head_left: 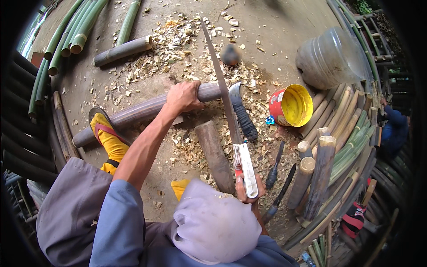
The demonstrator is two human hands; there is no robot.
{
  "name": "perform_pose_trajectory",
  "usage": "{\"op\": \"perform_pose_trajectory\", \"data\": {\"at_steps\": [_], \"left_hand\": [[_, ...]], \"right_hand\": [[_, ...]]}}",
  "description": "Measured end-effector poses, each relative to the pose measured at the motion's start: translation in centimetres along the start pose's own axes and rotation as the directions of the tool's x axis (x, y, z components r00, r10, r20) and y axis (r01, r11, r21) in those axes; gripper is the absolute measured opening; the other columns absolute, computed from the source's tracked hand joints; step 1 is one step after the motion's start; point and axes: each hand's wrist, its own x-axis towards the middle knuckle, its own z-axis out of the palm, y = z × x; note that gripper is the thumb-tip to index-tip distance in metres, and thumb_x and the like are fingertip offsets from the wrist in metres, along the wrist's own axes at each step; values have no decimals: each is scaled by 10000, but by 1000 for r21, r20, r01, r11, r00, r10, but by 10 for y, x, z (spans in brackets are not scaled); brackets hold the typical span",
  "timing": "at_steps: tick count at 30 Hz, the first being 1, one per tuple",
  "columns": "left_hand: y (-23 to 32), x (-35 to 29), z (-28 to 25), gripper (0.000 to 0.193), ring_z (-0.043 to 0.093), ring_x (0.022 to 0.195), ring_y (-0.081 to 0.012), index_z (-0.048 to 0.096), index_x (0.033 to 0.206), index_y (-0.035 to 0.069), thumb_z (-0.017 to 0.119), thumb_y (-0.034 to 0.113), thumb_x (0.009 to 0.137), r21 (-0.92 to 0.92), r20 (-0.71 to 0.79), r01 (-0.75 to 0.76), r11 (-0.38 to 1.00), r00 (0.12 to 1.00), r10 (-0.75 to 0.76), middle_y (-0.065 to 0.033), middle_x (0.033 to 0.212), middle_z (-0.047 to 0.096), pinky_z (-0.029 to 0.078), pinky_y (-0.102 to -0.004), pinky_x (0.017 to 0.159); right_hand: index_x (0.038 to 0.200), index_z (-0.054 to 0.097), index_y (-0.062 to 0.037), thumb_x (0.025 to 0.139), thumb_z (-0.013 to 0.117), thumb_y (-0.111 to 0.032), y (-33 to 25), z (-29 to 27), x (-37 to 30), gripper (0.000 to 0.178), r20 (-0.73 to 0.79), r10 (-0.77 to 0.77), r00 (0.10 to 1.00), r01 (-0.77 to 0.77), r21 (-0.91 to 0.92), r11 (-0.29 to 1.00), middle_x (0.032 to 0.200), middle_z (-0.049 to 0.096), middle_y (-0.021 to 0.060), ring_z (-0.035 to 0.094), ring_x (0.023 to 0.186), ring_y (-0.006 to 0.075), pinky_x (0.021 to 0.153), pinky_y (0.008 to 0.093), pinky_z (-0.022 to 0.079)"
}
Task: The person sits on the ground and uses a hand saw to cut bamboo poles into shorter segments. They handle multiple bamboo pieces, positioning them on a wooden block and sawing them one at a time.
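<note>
Fingers of your left hand (183, 95) were curled over a long, dark grey-brown bamboo pole (142, 112) near its right end, presumably to hold it down against rolling. Fingers of your right hand (250, 190) were closed around the white-and-red handle of a long, narrow steel saw (226, 100); its blade slanted away from you across the pole's right end, though contact between teeth and bamboo could not be told. A foot in a yellow sock and dark sandal (116, 146) appeared to rest on the pole's left part, likely as a second brace. Just beyond the blade lay a hooked knife with a black-wrapped handle (243, 115); nearer you, a short, thick brown log (214, 153) lay beneath the pole's level, and two dark-handled tools (273, 174) lay right of the saw, probably to be within reach. A red tin with a yellow interior (277, 104) lay tipped near a cloudy plastic drum (316, 60). Pale chips (178, 46) littered the brown earth floor (280, 26). Green bamboo poles (91, 26) lay at upper left; cut bamboo lengths (342, 111) were stacked at right, where a person in blue (393, 129) showed at the edge.
</note>
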Motion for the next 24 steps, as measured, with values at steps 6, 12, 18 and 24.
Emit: {"op": "perform_pose_trajectory", "data": {"at_steps": [6, 12, 18, 24], "left_hand": [[2, 0, 2, 560, 646, 754, -367, 636, 1034, 58, 502, 546, 793, -117, -66, 19, 993, 997, -26, -221, 848, 658, 496, -463, 696], [10, 5, 11, 582, 643, 698, -366, 659, 986, 60, 432, 577, 847, -23, -100, 79, 997, 992, -80, -216, 755, 652, 469, -481, 707], [15, 6, 10, 587, 643, 714, -326, 662, 960, 64, 427, 590, 847, 46, -109, 70, 996, 992, -65, -191, 760, 658, 416, -453, 786], [13, 5, 9, 569, 628, 677, -309, 655, 958, 75, 416, 581, 854, 54, -91, 75, 996, 993, -70, -179, 729, 651, 370, -443, 827]], "right_hand": [[809, 544, -83, 675, 661, 77, 22, 11, -3, 240, 45, -457, 888, 450, -283, 847, 780, 609, 143, 607, 589, 242, 426, 298, 461], [822, 542, -99, 687, 665, 45, 15, -2, -29, 232, 118, -204, 972, 223, -180, 958, 773, 604, 137, 598, 569, 239, 425, 294, 458], [778, 581, 18, 664, 658, -5, 17, -8, -33, 139, 157, -153, 976, 178, -164, 970, 740, 592, 114, 595, 544, 234, 489, 322, 473], [797, 604, 28, 679, 659, -40, 2, -28, -42, 147, 181, 27, 983, -2, -139, 990, 736, 602, 118, 605, 555, 233, 514, 325, 475]]}}
